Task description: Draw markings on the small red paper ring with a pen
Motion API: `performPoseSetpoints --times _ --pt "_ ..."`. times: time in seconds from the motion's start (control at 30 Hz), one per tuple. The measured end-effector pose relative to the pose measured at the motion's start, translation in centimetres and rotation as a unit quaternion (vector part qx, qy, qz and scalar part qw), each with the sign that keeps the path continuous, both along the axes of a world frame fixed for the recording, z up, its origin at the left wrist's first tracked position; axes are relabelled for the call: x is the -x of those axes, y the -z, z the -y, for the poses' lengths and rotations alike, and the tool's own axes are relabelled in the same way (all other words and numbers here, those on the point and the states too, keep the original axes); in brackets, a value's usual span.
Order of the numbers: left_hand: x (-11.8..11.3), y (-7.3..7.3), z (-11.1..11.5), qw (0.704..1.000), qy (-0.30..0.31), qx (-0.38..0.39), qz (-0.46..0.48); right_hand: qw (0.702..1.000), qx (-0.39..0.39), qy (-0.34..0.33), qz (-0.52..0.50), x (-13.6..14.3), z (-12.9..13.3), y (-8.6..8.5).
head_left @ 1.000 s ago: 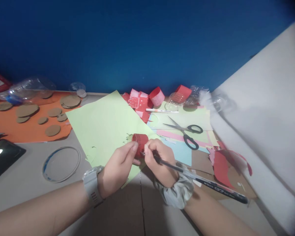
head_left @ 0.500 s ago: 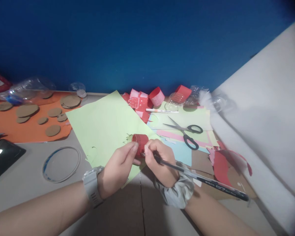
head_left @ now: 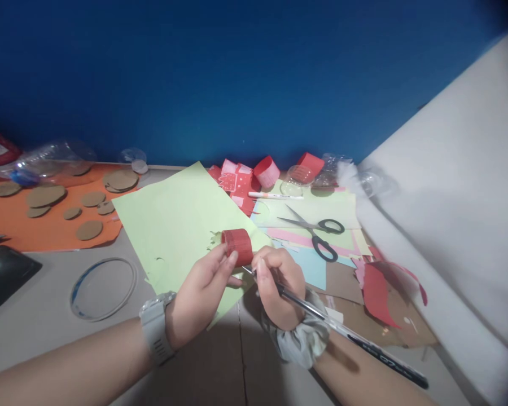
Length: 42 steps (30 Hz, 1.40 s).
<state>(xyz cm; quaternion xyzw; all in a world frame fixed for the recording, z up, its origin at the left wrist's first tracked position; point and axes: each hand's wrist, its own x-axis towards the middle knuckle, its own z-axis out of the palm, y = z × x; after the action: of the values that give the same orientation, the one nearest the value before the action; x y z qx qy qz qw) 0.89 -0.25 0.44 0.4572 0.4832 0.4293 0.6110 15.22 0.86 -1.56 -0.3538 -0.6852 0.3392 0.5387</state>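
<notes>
A short red cylinder of ribbed paper (head_left: 237, 247), lying on its side, is held just above the near middle of the bench. The left hand (head_left: 203, 290) curls partly closed around it, thumb and fingertips pinching its near end; a pale grey wristwatch (head_left: 154, 329) sits on that wrist. The right hand (head_left: 278, 285) is closed around a long black pen (head_left: 347, 332), whose tip meets the lower right edge of the red cylinder while its barrel runs back over the forearm toward the near right corner. A grey fabric scrunchie (head_left: 301, 341) circles the right wrist.

Under both hands lies a large pale green paper sheet (head_left: 178, 220), angled across the middle of the grey bench (head_left: 38, 310). To its right, overlapping sheets of green, pink and light blue paper carry black-handled scissors (head_left: 317, 231), lying open. A white marker pen (head_left: 275, 195) lies beyond them, toward the far edge. Along that far edge sit red paper rings and boxes (head_left: 254, 175) and clear plastic cups (head_left: 296, 177). Red paper scraps (head_left: 376, 290) lie on brown cardboard toward the right edge.

At the far left, an orange sheet (head_left: 34, 225) holds many brown cardboard discs (head_left: 44, 195), with a crumpled clear plastic bottle (head_left: 46, 158) behind it. A clear plastic ring (head_left: 103, 281) lies near the left side, and a dark glossy slab (head_left: 4, 276) touches the left edge.
</notes>
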Motion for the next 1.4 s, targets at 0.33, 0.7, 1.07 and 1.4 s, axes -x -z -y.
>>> performPoseSetpoints --times 0.33,0.7,1.07,1.4 --pt "0.06 -0.19 0.11 1.000 -0.016 0.011 -0.023 0.999 0.004 -0.033 0.021 -0.23 -0.04 -0.35" --pt "-0.20 0.34 0.29 1.000 -0.018 -0.001 -0.017 0.995 0.070 0.035 0.054 -0.01 -0.15 -0.48" --pt "0.00 0.43 0.28 1.000 0.013 -0.007 -0.026 0.992 0.094 0.040 0.080 0.04 -0.27 -0.81" --pt "0.01 -0.02 0.22 1.000 0.009 0.002 -0.027 0.992 0.084 0.032 0.089 -0.02 -0.36 -0.86"
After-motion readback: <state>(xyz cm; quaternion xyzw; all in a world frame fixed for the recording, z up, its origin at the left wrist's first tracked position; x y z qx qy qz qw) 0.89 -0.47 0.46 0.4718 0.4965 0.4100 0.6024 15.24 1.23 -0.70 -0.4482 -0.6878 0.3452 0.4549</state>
